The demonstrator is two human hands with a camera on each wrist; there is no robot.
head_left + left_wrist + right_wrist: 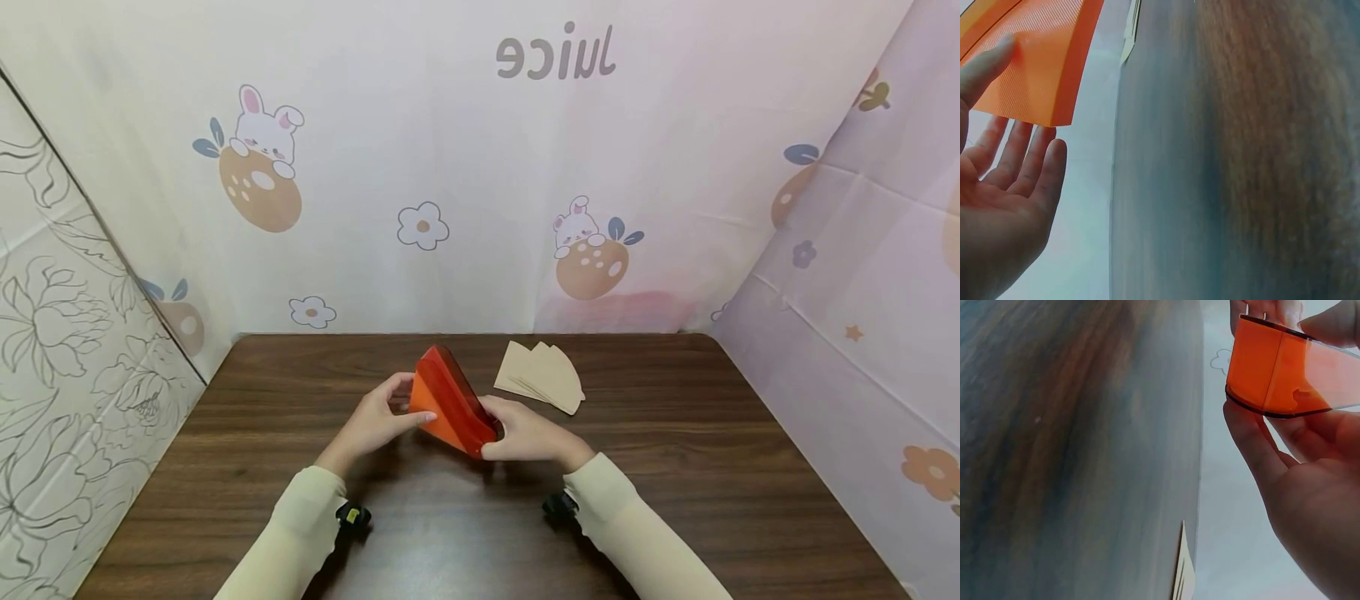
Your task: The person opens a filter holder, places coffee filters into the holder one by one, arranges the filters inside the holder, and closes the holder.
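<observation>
An orange filter-paper holder (438, 417) with a clear, dark-edged cover is held tilted above the table between both hands. My left hand (380, 418) pinches its left side, the thumb lying on the ribbed orange face (1035, 56) and the fingers behind. At the lower right end, my right hand (525, 429) grips the cover (1329, 369) between thumb and fingers. Several tan fan-shaped coffee filter papers (542, 375) lie overlapping on the table, just beyond the right hand.
The dark wood-grain table (675, 467) runs back to a printed curtain (480, 275). More curtain hangs along the left and right sides. Black wrist cameras (352, 517) sit under both cuffs.
</observation>
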